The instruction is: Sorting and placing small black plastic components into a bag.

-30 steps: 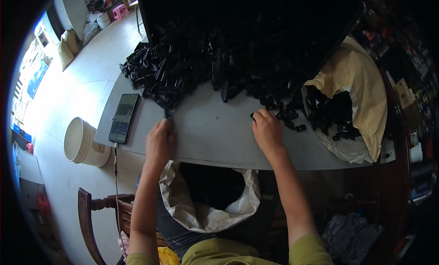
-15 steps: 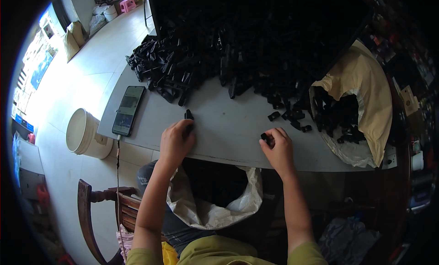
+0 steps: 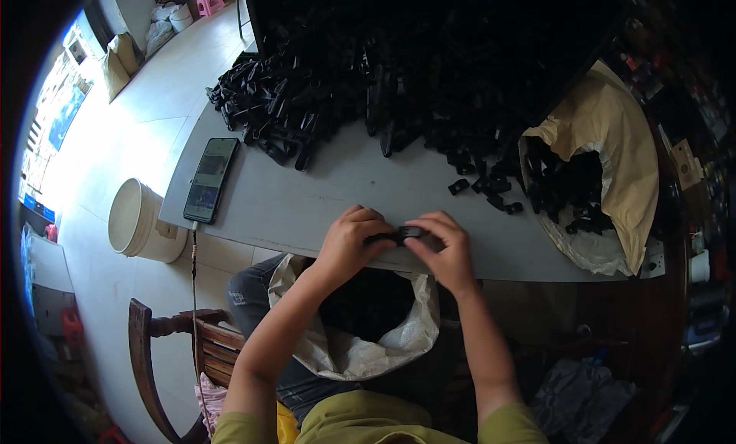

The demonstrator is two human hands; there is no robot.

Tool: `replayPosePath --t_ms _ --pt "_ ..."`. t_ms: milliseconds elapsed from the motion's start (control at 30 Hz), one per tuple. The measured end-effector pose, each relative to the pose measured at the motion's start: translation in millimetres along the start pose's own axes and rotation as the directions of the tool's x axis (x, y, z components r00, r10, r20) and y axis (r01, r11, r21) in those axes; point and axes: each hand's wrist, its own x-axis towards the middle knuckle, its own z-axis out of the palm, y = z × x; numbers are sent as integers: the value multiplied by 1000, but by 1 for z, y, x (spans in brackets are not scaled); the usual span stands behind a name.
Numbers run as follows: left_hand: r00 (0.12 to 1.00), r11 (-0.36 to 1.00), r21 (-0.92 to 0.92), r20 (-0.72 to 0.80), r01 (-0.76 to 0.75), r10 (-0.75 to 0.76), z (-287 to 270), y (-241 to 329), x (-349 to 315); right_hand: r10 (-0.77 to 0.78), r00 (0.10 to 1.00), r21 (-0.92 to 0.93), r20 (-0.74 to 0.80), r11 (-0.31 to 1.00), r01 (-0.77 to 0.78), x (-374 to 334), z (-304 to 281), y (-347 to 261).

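Above the table's near edge my two hands meet. My left hand [image 3: 346, 243] is closed round a long black plastic part [image 3: 379, 238]. The fingers of my right hand [image 3: 446, 249] pinch a small black plastic piece [image 3: 412, 232] against that part's right end; whether the two are joined I cannot tell. A big heap of similar long black parts [image 3: 284, 111] covers the far side of the table. Several small black pieces [image 3: 491, 186] lie to the right, beside a tan sack [image 3: 635, 168] with more of them inside. Under my hands, an open white woven sack [image 3: 410, 350] rests on my lap, its inside dark.
A phone [image 3: 211, 180] with a cable lies on the grey table [image 3: 291, 206] at the left. Past that edge a white bucket [image 3: 142, 222] stands on the floor. A wooden chair [image 3: 149, 367] is at the lower left.
My left hand has moved right with the long black part, and my right hand has come left with the small piece. The two, apart before, are now together.
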Motion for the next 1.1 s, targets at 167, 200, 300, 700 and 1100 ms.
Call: replayPosePath --t_ms 167,200,300,700,1100 --pt "992 982 -149 59 118 -110 -9 1 -1 -164 983 -171 78 970 175 -5 -4 3" --pt "975 949 -235 116 211 -188 -12 1 -1 -164 983 -169 78 970 175 -5 -8 4" --pt "987 963 -224 93 148 -130 -13 -6 -4 -116 980 -197 160 969 147 -2 -16 5" --pt "988 967 -213 90 142 -125 -5 -6 0 -225 964 -223 142 942 253 1 3 19" --pt "987 881 466 -81 -84 136 42 -30 156 -241 945 -124 222 954 272 -36 -1 -5"
